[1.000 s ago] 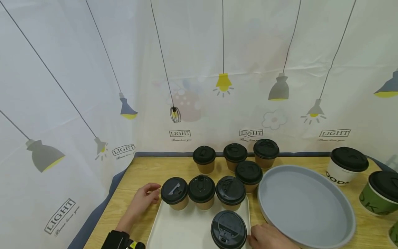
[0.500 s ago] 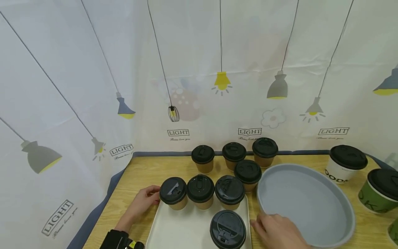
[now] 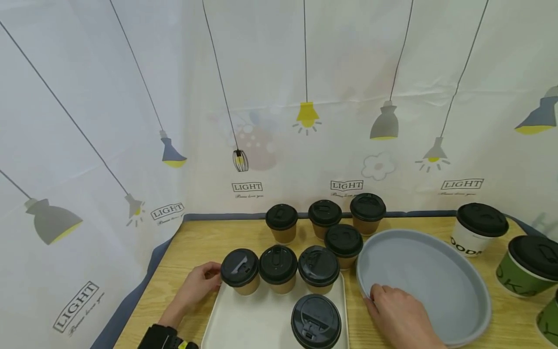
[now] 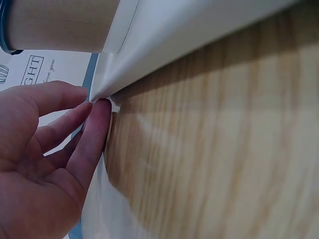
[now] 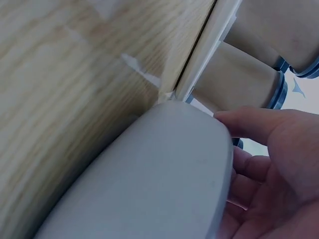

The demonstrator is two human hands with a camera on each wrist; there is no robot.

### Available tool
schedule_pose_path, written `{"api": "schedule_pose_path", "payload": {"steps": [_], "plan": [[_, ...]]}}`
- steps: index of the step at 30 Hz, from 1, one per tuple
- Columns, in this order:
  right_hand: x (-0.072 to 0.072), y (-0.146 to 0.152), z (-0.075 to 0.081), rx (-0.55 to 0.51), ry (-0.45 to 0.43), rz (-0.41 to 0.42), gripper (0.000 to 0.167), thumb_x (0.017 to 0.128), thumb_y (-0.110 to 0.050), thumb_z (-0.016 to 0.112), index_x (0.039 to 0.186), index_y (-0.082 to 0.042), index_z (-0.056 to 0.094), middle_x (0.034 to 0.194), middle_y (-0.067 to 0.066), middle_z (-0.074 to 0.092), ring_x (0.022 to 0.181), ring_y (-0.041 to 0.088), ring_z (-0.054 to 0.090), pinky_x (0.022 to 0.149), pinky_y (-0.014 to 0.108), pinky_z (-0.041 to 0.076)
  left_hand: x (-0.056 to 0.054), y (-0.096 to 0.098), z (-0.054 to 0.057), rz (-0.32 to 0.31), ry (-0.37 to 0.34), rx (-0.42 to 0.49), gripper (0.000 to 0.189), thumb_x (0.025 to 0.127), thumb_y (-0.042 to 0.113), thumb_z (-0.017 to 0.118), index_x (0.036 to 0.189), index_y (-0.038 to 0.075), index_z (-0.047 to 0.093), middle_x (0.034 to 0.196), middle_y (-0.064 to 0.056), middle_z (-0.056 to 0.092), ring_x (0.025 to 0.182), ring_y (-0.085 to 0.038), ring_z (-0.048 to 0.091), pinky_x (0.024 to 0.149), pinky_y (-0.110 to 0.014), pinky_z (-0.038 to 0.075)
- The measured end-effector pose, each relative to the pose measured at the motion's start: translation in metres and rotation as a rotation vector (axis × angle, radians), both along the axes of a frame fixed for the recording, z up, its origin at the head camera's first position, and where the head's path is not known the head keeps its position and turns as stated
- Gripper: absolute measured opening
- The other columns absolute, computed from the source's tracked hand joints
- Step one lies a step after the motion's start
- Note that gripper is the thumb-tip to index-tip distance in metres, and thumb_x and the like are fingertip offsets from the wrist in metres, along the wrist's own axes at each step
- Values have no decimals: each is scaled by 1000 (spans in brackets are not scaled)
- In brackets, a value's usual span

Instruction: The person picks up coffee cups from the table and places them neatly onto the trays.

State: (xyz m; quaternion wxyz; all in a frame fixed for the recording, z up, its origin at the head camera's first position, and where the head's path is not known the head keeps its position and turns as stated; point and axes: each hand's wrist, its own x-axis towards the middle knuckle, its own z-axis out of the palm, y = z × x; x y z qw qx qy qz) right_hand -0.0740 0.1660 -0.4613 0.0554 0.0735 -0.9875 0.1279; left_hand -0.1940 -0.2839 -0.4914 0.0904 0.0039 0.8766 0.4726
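Observation:
In the head view my left hand (image 3: 197, 287) is at the far left corner of a white rectangular tray (image 3: 244, 325). Its thumb and fingertips pinch that corner (image 4: 102, 89) in the left wrist view. Three brown paper cups with black lids, one of them the left cup (image 3: 246, 287), line the tray's far end, and a lidded cup (image 3: 316, 321) stands nearer on its right side. My right hand (image 3: 403, 315) grips the left rim of a round grey tray (image 3: 436, 281). Its thumb (image 5: 244, 122) lies against the outer wall, with the fingers over the rim.
Behind the trays stand several lidded brown cups, among them a back cup (image 3: 282, 231) and one beside the grey tray (image 3: 345, 261). A white cup (image 3: 468, 237) and green cups (image 3: 520, 278) stand at the right. A printed cloth (image 3: 270, 97) hangs behind the wooden table (image 3: 209, 237).
My right hand has moved from the white tray's right edge over to the round grey tray and taken hold of its rim. My left hand has closed in on the white tray's corner.

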Motion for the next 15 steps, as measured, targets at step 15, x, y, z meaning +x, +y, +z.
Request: {"api": "schedule_pose_path", "payload": {"steps": [15], "plan": [[0, 20, 1, 11, -84, -43, 28, 96, -23, 73, 74, -15, 57, 61, -5, 49, 53, 14, 51, 48, 35, 45, -2, 0, 0, 1, 8, -26, 29, 95, 0, 67, 123, -5, 69, 101, -7, 70, 88, -19, 65, 73, -31, 60]]}}
